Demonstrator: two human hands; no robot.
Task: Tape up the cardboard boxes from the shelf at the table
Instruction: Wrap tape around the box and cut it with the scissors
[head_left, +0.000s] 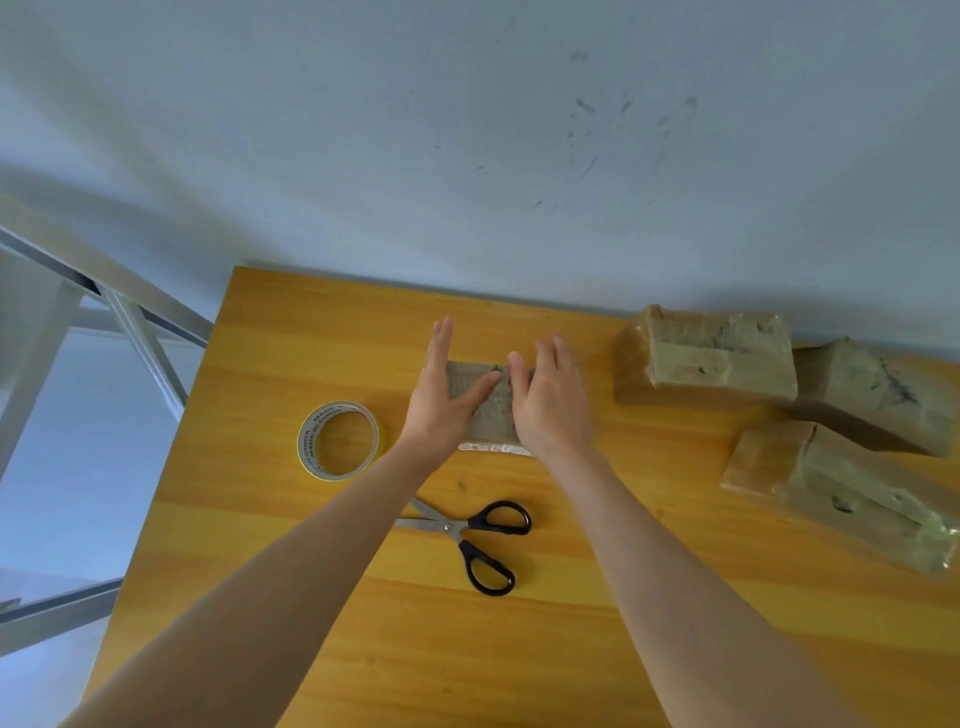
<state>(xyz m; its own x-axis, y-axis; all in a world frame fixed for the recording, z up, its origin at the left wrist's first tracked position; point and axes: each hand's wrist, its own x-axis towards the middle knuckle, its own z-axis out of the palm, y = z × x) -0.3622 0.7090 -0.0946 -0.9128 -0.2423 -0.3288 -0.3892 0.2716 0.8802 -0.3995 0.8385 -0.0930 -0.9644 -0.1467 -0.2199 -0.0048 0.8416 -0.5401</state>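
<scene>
- Head view, nearest you: the wooden table (467, 649) is smooth and glossy, so I'd expect a light box to skid on it if you push sideways.
- Just short of your hands, between your forearms, the scissors (454, 527) lie flat with the black handles towards your right arm and the blades under your left forearm.
- Your left hand (441, 395) and right hand (550, 400) both lie flat, fingers straight, on the small cardboard box (491, 415). Neither hand grips anything.
- That box sits directly under your palms, with only a strip of its top showing between them and a pale edge at its near side.
- Judging by its size, it is light, and its flat faces are probably stiff but likely to dent under hard pressure. Press evenly, and when you lift it, take it by the two short ends.
- Just left of your left hand the tape roll (310, 441) lies flat on the table.
- Well to the right of your right hand sit three taped boxes (711, 353), glossy with wrapping and probably slippery.
- Beyond your fingertips the table ends at a pale, scuffed wall (467, 156).
- Far left of your left hand stands a grey metal frame (130, 322), possibly the shelf.
</scene>
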